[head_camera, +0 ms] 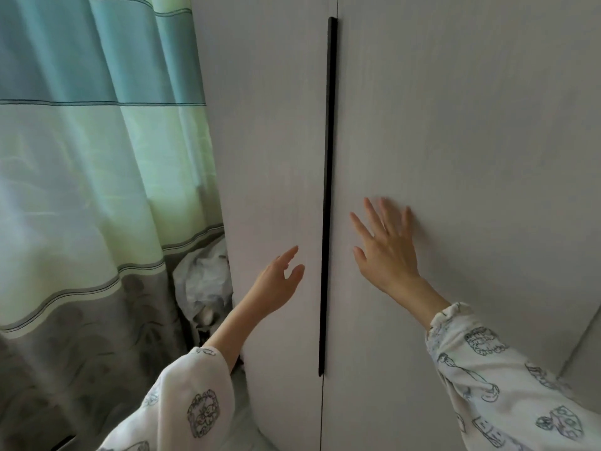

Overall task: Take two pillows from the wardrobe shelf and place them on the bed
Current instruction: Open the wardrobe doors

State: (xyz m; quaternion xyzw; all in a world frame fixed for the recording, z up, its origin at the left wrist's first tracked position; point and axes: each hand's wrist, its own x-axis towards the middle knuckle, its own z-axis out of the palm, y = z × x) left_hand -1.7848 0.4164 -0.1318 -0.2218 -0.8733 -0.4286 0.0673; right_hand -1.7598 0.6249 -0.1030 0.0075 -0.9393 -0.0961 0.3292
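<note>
While both wardrobe doors stand closed, neither pillow nor shelf shows in the head view; the bed is out of frame too. 2 pale grey doors fill the centre and right: left door (276, 157), right door (455, 141). 1 long black vertical handle strip (327, 196) runs along the seam between them.

Left hand (276, 284): fingers straight and loosely spread, holding nothing, in front of the left door just beside the handle strip. Whether the fingertips touch the panel cannot be told.

Right hand (387, 249): fingers straight and fanned wide, laid against the right door near the strip, holding nothing.

Both arms wear white sleeves (507, 385) with a dark line-drawn print.

Surroundings: striped curtain (97, 157) in blue, green, white and grey hangs at left, close to the wardrobe side. 1 crumpled white bundle (203, 281), possibly a bag, sits wedged in the gap between curtain and wardrobe. Room light dim, cool.
</note>
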